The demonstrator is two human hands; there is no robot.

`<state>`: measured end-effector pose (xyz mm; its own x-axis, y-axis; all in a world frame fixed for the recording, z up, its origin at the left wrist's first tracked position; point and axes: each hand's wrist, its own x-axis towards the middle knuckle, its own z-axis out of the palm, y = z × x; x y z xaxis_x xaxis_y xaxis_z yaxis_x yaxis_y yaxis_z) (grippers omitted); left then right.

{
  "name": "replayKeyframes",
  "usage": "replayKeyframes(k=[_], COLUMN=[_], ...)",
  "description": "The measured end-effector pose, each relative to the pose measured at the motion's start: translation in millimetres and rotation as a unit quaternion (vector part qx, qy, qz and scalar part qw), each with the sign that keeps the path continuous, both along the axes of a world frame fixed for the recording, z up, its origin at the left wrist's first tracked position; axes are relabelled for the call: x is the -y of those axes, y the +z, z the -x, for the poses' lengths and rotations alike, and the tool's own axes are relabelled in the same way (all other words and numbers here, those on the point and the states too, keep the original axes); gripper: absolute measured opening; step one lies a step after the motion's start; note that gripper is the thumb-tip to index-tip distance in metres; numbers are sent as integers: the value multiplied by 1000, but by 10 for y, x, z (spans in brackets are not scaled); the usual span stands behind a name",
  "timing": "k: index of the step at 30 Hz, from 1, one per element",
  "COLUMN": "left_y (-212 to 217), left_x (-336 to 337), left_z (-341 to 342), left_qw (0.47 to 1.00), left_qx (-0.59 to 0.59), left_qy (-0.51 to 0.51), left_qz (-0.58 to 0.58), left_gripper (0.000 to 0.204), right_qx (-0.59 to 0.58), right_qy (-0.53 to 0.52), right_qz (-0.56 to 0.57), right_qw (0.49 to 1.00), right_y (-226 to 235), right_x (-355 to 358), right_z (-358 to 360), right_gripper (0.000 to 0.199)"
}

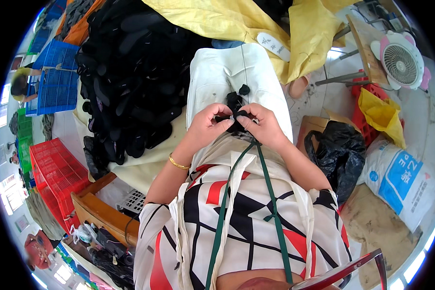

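Over my lap, my left hand (pixel 211 122) and my right hand (pixel 262 123) face each other, thumbs and fingertips closed on a small black cloth piece (pixel 235 126). It looks bunched, and my fingers hide its exact kind. More black cloth (pixel 234 100) lies just beyond my fingertips, with a small dark tuft (pixel 244 89) at its far end. A pale cloth (pixel 212 72) covers my legs beneath it. To the left rises a big heap of black, sock-like cloth pieces (pixel 130 67), some with small white bits on them.
Red crates (pixel 58 176) and blue crates (pixel 60 82) stand left, near a wooden frame (pixel 99 212). Yellow sheeting (pixel 217 19) spreads ahead, a white sole-shaped piece (pixel 274 46) on it. Right are a fan (pixel 402 60), a black plastic bag (pixel 340 154) and a white sack (pixel 398 179).
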<state>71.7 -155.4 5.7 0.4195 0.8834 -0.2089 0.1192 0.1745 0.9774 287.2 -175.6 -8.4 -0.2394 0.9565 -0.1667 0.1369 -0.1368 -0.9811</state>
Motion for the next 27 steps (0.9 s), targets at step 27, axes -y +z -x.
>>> replayKeyframes(k=[27], left_y=[158], left_x=[191], left_z=[47], left_qw=[867], left_qx=[-204], left_qy=[-74], left_qz=[-448], left_gripper=[32], right_qx=[40], right_qy=[180], right_qz=[-62], right_qw=[981], right_y=[333], right_x=[148], right_z=[-308], right_gripper=[18])
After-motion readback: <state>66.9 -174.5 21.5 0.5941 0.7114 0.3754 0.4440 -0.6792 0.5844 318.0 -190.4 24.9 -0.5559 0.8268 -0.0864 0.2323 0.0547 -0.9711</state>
